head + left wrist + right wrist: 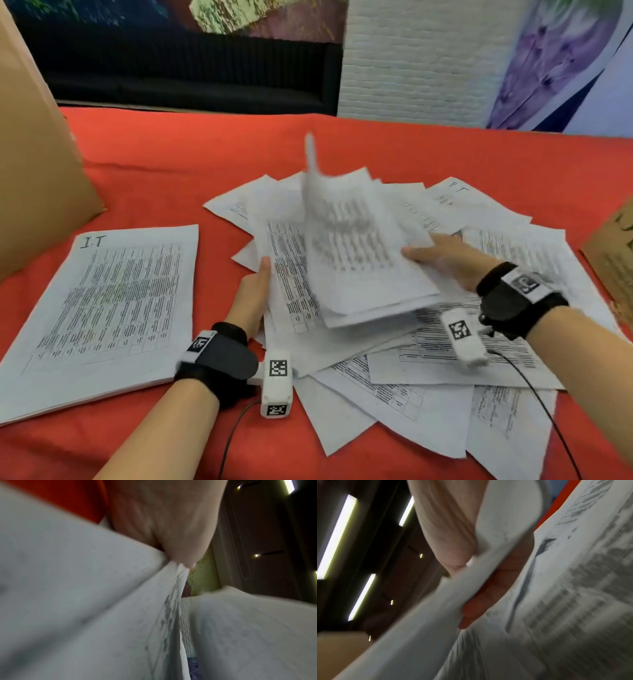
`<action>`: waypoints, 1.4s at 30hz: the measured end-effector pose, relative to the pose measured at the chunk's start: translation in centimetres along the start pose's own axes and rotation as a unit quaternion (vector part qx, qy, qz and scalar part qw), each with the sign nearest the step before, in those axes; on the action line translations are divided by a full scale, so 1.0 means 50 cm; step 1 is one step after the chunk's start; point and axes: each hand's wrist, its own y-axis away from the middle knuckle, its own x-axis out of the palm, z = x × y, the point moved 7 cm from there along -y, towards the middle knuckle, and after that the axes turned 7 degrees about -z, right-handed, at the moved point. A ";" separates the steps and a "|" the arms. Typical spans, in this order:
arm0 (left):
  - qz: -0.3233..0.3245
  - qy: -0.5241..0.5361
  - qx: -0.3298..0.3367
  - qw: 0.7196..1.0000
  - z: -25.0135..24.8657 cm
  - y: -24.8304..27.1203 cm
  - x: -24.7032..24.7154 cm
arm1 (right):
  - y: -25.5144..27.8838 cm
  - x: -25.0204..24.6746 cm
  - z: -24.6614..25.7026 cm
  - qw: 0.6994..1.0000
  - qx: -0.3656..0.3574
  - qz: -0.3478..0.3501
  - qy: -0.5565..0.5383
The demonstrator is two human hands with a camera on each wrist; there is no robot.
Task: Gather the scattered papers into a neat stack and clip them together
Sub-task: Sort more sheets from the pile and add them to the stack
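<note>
Papers lie fanned in a loose heap across the middle and right of the red-covered bench, sheets overlapping at many angles. At the far left a large brown cardboard sheet leans up from the bench. Near left, apart from the heap, sits a squared stack marked "I-T" on its top sheet. Above the heap, a bundle of sheets is held tilted, its far corner blurred. A smaller piece of cardboard shows at the right edge. The right hand grips the bundle's right edge, thumb on top and fingers beneath, clamped on the paper. The left hand holds the left edge of sheets under the bundle, thumb pressed on them; its other fingers are hidden.
</note>
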 end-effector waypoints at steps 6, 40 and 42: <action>0.072 0.125 -0.056 0.988 0.005 0.014 0.011 | -0.005 0.123 -0.026 0.990 0.004 0.099 0.101; 0.178 0.360 -0.134 0.906 0.015 0.006 0.022 | -0.003 -0.232 -0.082 0.821 0.007 -0.044 0.569; 0.146 0.335 -0.133 0.921 0.019 0.008 0.012 | -0.018 -0.195 -0.096 0.812 0.002 -0.026 0.583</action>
